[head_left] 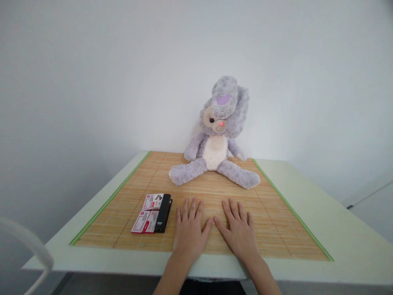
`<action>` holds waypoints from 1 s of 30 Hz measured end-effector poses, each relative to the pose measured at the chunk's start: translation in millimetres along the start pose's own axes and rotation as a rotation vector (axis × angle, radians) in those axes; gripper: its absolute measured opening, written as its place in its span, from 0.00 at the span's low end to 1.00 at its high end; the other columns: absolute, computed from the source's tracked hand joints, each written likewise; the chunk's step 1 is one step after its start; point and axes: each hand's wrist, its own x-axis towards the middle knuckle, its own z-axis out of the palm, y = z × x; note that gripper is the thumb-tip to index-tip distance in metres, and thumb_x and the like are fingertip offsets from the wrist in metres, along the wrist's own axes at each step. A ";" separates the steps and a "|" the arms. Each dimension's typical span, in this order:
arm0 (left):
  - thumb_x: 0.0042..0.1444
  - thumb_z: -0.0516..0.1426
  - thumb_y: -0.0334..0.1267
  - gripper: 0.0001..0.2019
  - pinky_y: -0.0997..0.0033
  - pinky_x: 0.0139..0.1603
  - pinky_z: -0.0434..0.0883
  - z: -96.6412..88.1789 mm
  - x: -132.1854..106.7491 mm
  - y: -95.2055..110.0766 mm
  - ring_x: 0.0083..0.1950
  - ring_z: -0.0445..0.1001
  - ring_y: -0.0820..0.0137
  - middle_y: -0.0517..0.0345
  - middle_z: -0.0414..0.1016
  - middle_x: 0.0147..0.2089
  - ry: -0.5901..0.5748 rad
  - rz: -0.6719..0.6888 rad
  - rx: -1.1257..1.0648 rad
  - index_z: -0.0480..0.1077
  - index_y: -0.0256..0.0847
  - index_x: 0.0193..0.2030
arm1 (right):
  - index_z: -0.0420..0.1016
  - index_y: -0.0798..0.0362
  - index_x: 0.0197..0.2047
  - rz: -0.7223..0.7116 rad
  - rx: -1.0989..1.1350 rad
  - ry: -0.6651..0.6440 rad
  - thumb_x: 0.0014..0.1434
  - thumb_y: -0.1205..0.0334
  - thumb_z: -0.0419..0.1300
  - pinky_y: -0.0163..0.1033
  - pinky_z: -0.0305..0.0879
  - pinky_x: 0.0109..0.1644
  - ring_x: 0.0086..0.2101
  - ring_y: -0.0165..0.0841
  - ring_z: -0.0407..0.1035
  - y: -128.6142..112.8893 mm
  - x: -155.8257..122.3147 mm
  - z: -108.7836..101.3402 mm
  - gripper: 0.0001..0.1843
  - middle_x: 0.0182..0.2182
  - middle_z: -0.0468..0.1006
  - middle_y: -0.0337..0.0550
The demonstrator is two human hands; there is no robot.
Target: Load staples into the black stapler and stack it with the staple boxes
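Head camera shows two hands, palms down with fingers spread flat, on the near half of one bamboo mat (282, 233) edged in green at both sides. Left hand (189, 233) and right hand (239, 235) flank the mat's centre, thumb tips just beside each other. On the mat's near left part lies one black stapler (162, 213), just beside the left hand, apart from it and well apart from the right. Two red-and-white printed boxes (145, 221) lie against its left side; their small print is too fine to read. At the mat's far edge sits one lavender-grey plush rabbit (215, 151), legs splayed, one ear flopped forward and hiding an eye. One white table (294, 180) carries the mat. Both forearms are cut off below the mat; left of it, a blurred white strap (37, 246) is cut off too.
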 end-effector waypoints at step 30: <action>0.66 0.53 0.39 0.33 0.36 0.75 0.59 9.6 -63.7 17.0 0.79 0.49 0.52 0.62 0.58 0.77 0.019 0.085 0.029 0.52 0.59 0.77 | 0.69 0.48 0.67 -0.087 0.661 -0.276 0.60 0.32 0.61 0.69 0.40 0.74 0.74 0.57 0.37 -143.4 5.5 -28.6 0.40 0.76 0.52 0.47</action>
